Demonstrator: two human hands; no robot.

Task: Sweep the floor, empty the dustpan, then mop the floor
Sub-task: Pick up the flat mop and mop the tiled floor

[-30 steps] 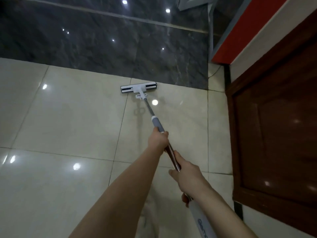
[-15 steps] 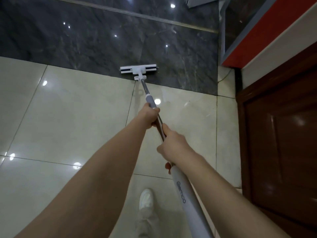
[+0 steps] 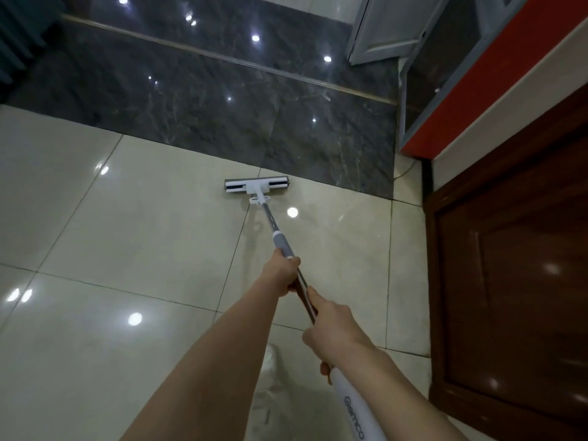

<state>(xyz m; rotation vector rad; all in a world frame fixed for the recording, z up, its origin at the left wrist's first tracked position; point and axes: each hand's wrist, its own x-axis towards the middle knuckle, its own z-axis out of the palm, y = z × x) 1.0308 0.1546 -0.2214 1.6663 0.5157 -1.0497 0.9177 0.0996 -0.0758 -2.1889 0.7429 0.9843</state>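
1. The left grip (image 3: 281, 275) is clenched around the mop handle (image 3: 282, 241) at the near end of its grey sleeve
2. The right grip (image 3: 334, 335) grasps the same handle closer to the person
3. The mop head (image 3: 257, 187) lies flat on the cream floor tiles (image 3: 143, 224), just beside the dark marble strip (image 3: 222, 106)

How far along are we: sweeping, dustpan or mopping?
Sweeping and emptying look done: only the mop is out. In hand: left hand and right hand grip its handle, mop head on the cream tiles beside the dark marble strip. Remaining floor: cannot tell.
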